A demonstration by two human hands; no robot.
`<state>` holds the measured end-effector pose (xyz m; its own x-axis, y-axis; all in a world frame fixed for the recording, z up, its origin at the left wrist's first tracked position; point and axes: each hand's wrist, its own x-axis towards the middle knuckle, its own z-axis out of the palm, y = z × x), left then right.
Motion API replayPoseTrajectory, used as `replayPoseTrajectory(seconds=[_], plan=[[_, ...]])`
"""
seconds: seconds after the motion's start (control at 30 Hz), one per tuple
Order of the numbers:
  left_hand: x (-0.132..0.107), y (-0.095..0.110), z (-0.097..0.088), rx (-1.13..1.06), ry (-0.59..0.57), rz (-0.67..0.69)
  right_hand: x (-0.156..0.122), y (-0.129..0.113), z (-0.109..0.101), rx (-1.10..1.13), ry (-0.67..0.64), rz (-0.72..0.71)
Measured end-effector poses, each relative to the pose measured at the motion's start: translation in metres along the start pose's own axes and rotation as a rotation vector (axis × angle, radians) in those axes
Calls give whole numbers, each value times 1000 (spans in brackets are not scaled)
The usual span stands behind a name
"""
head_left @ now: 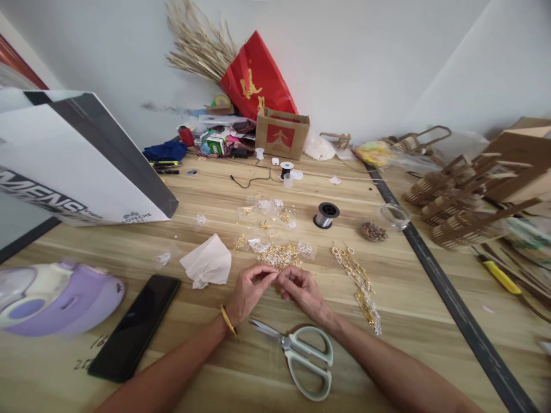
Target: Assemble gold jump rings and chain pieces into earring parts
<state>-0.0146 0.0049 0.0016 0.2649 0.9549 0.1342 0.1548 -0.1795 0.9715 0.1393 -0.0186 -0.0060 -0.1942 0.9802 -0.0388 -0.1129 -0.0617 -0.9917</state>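
My left hand (249, 289) and my right hand (301, 289) meet fingertip to fingertip over the wooden table (241, 367), both pinched on something tiny that I cannot make out. Just beyond the fingers lies a heap of small gold and silver findings (279, 253). A gold bangle sits on my left wrist. Pale green scissors (301, 353) lie shut between my forearms. A strip of gold chain pieces (359, 281) runs to the right of my right hand.
A crumpled white tissue (208, 263) and a black phone (135, 326) lie to the left, with a purple device (55, 298) and a white shopping bag (73, 166). A wire spool (326, 215), bead dish (373, 231), red bag (258, 74), and wooden baskets (460, 201) stand further back.
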Motion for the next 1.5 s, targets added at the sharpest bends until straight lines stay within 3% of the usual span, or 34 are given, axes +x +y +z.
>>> replayPoseTrajectory(seconds=[1.5], plan=[[-1,0,0,-14,-20,17,-1,-5,1,26,-2,10]])
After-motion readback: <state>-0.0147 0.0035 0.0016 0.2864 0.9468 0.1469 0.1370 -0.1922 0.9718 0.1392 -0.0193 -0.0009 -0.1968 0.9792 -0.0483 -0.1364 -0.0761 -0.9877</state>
